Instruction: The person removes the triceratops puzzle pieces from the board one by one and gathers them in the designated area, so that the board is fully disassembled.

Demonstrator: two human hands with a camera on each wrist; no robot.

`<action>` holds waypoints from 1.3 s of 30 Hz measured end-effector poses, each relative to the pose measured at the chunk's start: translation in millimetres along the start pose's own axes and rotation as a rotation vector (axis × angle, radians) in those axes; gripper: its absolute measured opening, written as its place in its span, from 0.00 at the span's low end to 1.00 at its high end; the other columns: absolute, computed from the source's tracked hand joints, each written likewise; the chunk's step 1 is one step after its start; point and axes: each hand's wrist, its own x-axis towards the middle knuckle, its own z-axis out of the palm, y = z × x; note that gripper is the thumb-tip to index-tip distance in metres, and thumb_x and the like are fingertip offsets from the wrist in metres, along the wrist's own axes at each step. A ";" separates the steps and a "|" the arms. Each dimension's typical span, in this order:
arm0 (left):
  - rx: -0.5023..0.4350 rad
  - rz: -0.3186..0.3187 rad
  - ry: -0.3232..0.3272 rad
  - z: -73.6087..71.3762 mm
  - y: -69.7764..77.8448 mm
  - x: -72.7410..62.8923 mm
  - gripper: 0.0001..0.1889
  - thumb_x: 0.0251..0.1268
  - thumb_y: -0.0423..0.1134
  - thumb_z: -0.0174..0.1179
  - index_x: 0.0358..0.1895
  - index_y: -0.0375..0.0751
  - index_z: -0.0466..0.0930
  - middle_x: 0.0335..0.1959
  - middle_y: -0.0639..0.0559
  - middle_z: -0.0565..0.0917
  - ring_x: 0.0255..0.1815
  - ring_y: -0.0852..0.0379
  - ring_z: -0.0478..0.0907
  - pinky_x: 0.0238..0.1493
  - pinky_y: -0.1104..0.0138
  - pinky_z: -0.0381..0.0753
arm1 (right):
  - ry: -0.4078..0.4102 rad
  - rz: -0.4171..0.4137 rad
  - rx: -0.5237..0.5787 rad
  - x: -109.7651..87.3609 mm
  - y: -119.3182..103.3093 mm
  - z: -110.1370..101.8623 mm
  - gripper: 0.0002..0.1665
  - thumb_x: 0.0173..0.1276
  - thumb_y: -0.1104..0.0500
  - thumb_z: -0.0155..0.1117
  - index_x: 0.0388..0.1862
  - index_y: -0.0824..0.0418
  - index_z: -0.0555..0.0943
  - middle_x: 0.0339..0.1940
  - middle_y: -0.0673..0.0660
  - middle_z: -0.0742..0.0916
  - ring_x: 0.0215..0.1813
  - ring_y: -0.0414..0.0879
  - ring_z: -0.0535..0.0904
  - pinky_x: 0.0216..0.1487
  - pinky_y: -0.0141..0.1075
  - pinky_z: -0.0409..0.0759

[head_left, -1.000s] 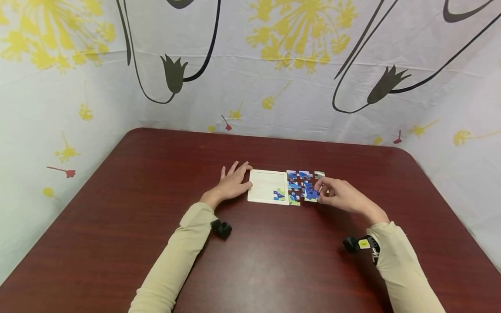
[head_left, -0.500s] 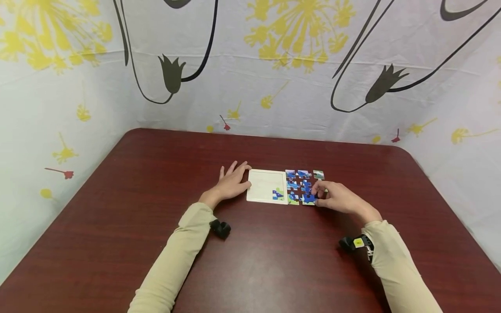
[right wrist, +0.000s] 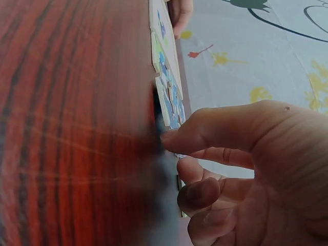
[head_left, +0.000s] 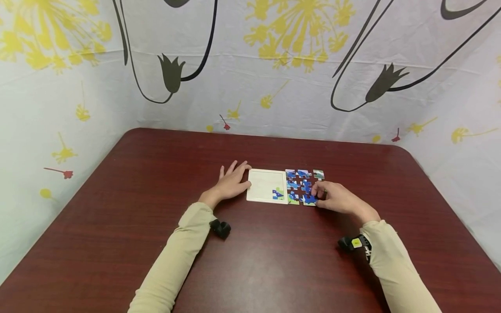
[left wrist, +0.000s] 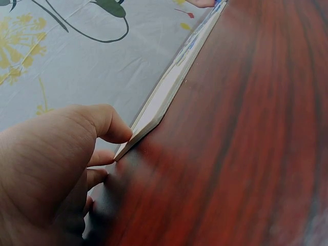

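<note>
My left hand [head_left: 234,181] lies at the left edge of a shallow pale puzzle tray [head_left: 260,201], fingers spread. In the left wrist view its thumb [left wrist: 117,130] touches the tray's rim. One blue and green jigsaw piece [head_left: 278,194] sits in the tray's near right corner. Right of the tray, my right hand [head_left: 337,198] pinches a blue jigsaw piece [head_left: 309,200] at its right side, low at the table. The right wrist view shows the thumb [right wrist: 177,139] at the piece's near edge; the fingertips' contact is partly hidden.
Several loose jigsaw pieces [head_left: 292,184] lie in rows against the tray's right side. A greenish piece [head_left: 318,174] lies at the far right, above my right hand. The dark red table [head_left: 250,252] ends at a patterned cloth [head_left: 250,65] behind.
My right hand has moved slightly left and toward me, and the blue piece has shifted down beside the near-row piece. It has barely moved in the last half second. My left hand stays put.
</note>
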 end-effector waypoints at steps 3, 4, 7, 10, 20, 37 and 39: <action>0.003 -0.002 0.000 -0.1 0.2 -0.1 0.27 0.65 0.44 0.47 0.67 0.47 0.60 0.74 0.51 0.50 0.74 0.49 0.36 0.65 0.45 0.26 | -0.001 -0.009 -0.013 0.9 0.5 0.5 0.11 0.55 0.66 0.67 0.35 0.62 0.75 0.28 0.52 0.77 0.30 0.45 0.69 0.33 0.39 0.70; 0.005 -0.004 -0.001 -0.1 0.2 -0.1 0.27 0.65 0.44 0.47 0.67 0.47 0.60 0.74 0.51 0.50 0.74 0.49 0.36 0.65 0.45 0.26 | -0.001 -0.008 -0.014 1.1 0.8 0.8 0.11 0.55 0.66 0.67 0.34 0.62 0.75 0.28 0.52 0.76 0.30 0.45 0.69 0.33 0.39 0.70; 0.005 -0.004 -0.002 0.2 0.0 0.1 0.27 0.65 0.44 0.47 0.67 0.47 0.60 0.74 0.52 0.50 0.74 0.50 0.36 0.65 0.46 0.26 | 0.000 -0.004 -0.012 1.7 1.8 1.3 0.10 0.55 0.66 0.67 0.34 0.62 0.75 0.27 0.51 0.76 0.30 0.45 0.69 0.33 0.39 0.69; 0.003 -0.003 -0.002 0.2 -0.1 -0.1 0.27 0.65 0.44 0.47 0.68 0.47 0.59 0.74 0.51 0.50 0.74 0.50 0.36 0.65 0.46 0.26 | -0.004 0.004 0.009 1.9 3.0 1.5 0.10 0.56 0.66 0.67 0.35 0.62 0.75 0.28 0.52 0.77 0.30 0.45 0.70 0.33 0.39 0.69; 0.002 -0.003 -0.001 0.7 -1.5 0.6 0.27 0.64 0.44 0.47 0.67 0.47 0.60 0.74 0.51 0.50 0.74 0.50 0.36 0.65 0.46 0.26 | -0.010 0.018 0.041 0.8 1.7 0.7 0.10 0.58 0.66 0.65 0.37 0.64 0.74 0.30 0.53 0.78 0.30 0.45 0.70 0.32 0.38 0.69; 0.012 0.001 -0.010 -1.4 0.0 -0.4 0.27 0.65 0.45 0.47 0.68 0.47 0.59 0.74 0.51 0.49 0.74 0.49 0.35 0.65 0.45 0.26 | 0.024 -0.181 -0.090 27.5 -67.4 3.7 0.12 0.58 0.62 0.65 0.40 0.66 0.80 0.30 0.53 0.81 0.31 0.45 0.75 0.32 0.38 0.74; 0.010 -0.001 -0.014 -1.1 0.4 0.0 0.27 0.66 0.45 0.47 0.68 0.47 0.59 0.74 0.51 0.49 0.74 0.50 0.35 0.65 0.46 0.26 | 0.023 -0.178 -0.144 33.7 -68.5 8.9 0.16 0.58 0.61 0.66 0.43 0.69 0.80 0.34 0.56 0.82 0.35 0.47 0.76 0.37 0.41 0.75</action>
